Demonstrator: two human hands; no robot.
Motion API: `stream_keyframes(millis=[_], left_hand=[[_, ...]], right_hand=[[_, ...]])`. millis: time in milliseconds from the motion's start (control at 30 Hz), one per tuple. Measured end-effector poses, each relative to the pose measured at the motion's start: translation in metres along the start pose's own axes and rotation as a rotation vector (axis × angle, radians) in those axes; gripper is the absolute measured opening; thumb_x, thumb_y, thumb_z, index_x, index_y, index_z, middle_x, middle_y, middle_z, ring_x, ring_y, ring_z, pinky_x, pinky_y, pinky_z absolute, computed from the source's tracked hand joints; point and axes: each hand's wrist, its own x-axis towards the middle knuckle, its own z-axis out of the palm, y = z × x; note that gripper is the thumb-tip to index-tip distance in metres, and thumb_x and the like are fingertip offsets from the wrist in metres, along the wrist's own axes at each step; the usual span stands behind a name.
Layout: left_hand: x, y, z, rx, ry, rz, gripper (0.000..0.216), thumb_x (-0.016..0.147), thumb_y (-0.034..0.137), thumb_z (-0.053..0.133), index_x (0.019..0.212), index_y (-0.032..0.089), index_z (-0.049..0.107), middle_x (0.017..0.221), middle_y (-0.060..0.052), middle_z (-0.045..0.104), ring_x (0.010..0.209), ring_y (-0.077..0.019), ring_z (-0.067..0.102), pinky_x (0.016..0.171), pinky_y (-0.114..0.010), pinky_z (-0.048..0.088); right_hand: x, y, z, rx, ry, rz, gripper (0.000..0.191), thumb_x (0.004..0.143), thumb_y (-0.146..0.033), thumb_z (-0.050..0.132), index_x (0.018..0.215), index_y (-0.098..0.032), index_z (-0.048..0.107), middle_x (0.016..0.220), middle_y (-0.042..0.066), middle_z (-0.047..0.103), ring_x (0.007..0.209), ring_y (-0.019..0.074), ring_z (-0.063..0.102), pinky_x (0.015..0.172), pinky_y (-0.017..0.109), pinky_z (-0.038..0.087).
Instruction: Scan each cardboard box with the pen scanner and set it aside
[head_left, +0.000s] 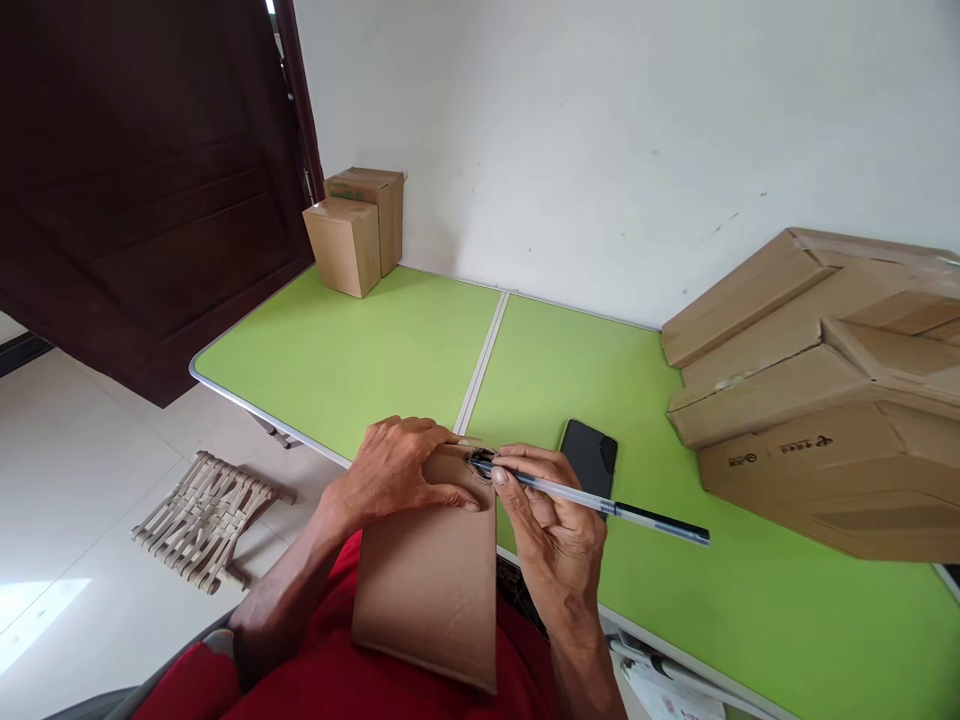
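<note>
A brown cardboard box (431, 590) leans against my red shirt at the table's near edge, one broad face toward me. My left hand (401, 470) grips its upper part, thumb lying on that face and fingers over the far side. Between the thumb and fingers of my right hand (551, 505) is a pen (585, 493) with a clear barrel, its capped-looking dark end pointing right. The pen's tip meets a dark scribbled patch (480, 460) near the box's upper right corner. Whether that patch is ink only or a hole, I cannot tell.
A black phone (590, 460) lies on the green folding table (375, 340), just beyond my right hand. Two small cartons (345, 245) stand at the back left. Large cartons (810, 380) lean together at the right. A woven stool (206, 520) is on the floor, left.
</note>
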Motion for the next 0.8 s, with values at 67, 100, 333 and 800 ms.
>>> stream_keyframes(millis=[67, 100, 333, 800], left_hand=[[0.000, -0.001, 0.001, -0.005, 0.007, 0.012, 0.062, 0.078, 0.066, 0.086, 0.127, 0.029, 0.077, 0.124, -0.005, 0.081, 0.113, -0.0312, 0.075, 0.101, -0.040, 0.051], [0.000, -0.001, 0.002, -0.008, 0.014, 0.020, 0.061, 0.078, 0.066, 0.086, 0.126, 0.029, 0.077, 0.123, -0.005, 0.081, 0.112, -0.0310, 0.075, 0.100, -0.040, 0.051], [0.000, -0.002, 0.003, -0.020, 0.009, 0.011, 0.058, 0.081, 0.063, 0.086, 0.127, 0.030, 0.076, 0.123, -0.005, 0.081, 0.115, -0.0302, 0.074, 0.100, -0.040, 0.050], [-0.002, -0.004, 0.006, -0.028, 0.041, 0.008, 0.060, 0.080, 0.062, 0.087, 0.129, 0.030, 0.075, 0.123, -0.005, 0.081, 0.110, -0.0307, 0.075, 0.100, -0.043, 0.051]], right_hand=[[0.001, 0.003, -0.004, 0.003, -0.021, -0.012, 0.006, 0.101, -0.026, 0.069, 0.102, -0.028, 0.075, 0.113, 0.006, 0.067, 0.109, 0.0217, 0.067, 0.089, 0.034, 0.058], [0.001, 0.004, -0.007, 0.012, -0.035, -0.009, 0.006, 0.101, -0.027, 0.069, 0.101, -0.028, 0.075, 0.113, 0.006, 0.067, 0.110, 0.0221, 0.067, 0.090, 0.035, 0.058], [0.002, 0.005, -0.029, 0.060, -0.068, 0.082, 0.012, 0.100, -0.036, 0.070, 0.092, -0.027, 0.072, 0.113, 0.008, 0.069, 0.111, 0.0250, 0.068, 0.084, 0.035, 0.061], [0.116, 0.095, 0.005, -0.820, -0.331, 0.640, 0.024, 0.103, -0.037, 0.070, 0.115, -0.016, 0.071, 0.114, 0.007, 0.073, 0.098, 0.0213, 0.072, 0.088, 0.042, 0.061]])
